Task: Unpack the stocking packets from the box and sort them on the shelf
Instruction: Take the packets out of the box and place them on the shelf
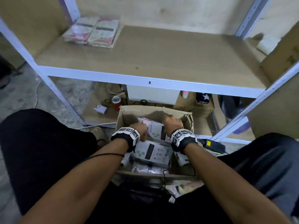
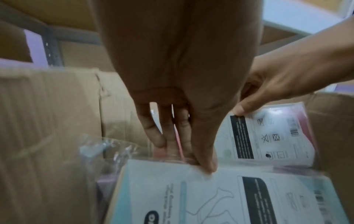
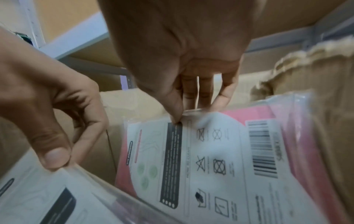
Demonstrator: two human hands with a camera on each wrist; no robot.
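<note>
An open cardboard box (image 1: 155,112) stands on the floor between my knees, under the shelf (image 1: 161,59). It holds several flat stocking packets in clear sleeves. My left hand (image 1: 143,130) pinches the top edge of a pale blue and white packet (image 2: 191,197) between thumb and fingers (image 2: 153,136). My right hand (image 3: 188,112) pinches the top edge of a pink and white packet (image 3: 220,159) that leans against the box's far right wall. Two short stacks of packets (image 1: 92,32) lie at the shelf's back left corner.
Under the shelf stand a red can (image 1: 116,102), a white plug (image 1: 101,109), a white box (image 1: 152,94) and brown cartons. A black adapter with a yellow label (image 1: 213,145) lies right of the box. A large carton (image 1: 283,59) stands at the shelf's right end.
</note>
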